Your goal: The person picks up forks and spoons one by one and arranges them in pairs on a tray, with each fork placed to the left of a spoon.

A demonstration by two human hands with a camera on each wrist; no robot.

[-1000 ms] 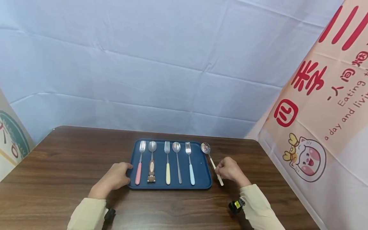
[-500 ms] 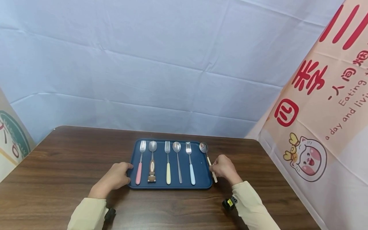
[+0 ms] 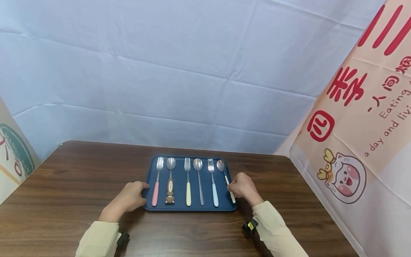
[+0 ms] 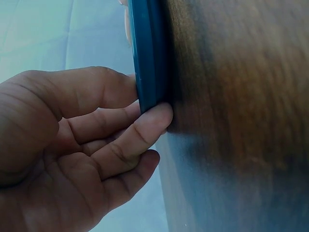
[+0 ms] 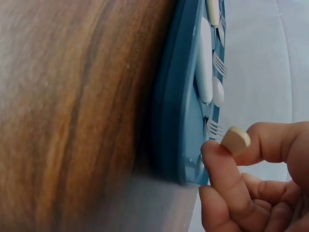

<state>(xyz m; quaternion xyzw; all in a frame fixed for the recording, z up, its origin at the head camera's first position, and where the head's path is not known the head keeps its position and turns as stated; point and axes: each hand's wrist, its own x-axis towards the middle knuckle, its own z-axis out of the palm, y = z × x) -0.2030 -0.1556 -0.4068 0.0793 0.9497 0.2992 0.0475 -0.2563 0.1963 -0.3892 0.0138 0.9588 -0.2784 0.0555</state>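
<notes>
A dark blue tray (image 3: 178,194) lies on the wooden table. My left hand (image 3: 128,197) grips its left edge; in the left wrist view the thumb and fingertips close on the tray rim (image 4: 147,58). With my right hand (image 3: 243,185) I pinch a spoon (image 3: 221,165) by its cream handle, over the tray's right side. The right wrist view shows the handle's end (image 5: 236,140) sticking out between thumb and finger. Left of this spoon is a fork (image 3: 214,192) with a light blue handle.
Also on the tray, side by side, are a pink-handled fork (image 3: 155,192), a spoon with a brown bear handle (image 3: 170,189), a yellow-handled fork (image 3: 188,192) and a plain metal spoon (image 3: 199,182). A pale cloth (image 3: 160,89) hangs behind the table.
My right hand has moved left with the cream-handled spoon, from the table beside the tray to over its right side. The left hand has stayed at the tray's edge.
</notes>
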